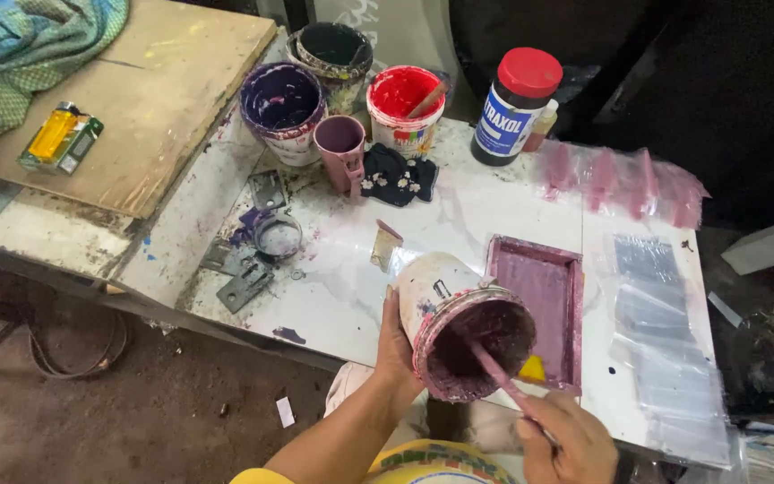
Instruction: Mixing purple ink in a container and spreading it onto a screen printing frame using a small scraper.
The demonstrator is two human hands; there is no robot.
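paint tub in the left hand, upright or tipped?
Tipped. The paint tub, held by the left hand, has its mouth facing the camera; the right hand pokes a stick inside.

Left arm: bare, rising from the lower edge of the view, forearm angled up and to the right, wrist straight.
Left hand (396, 345): raised in front of the body, palm turned rightward, wrapped around a load from its left side; thumb lying along the near edge, other fingers hidden behind.
Right arm: almost wholly out of view below the frame; only the wrist showing at the bottom right.
Right hand (571, 439): low, nearest the body, back of hand up, fingers curled into a tight pinch around a thin handle, knuckles pointing up-left.
Spacing: hands near each other, not touching; left higher, right lower.
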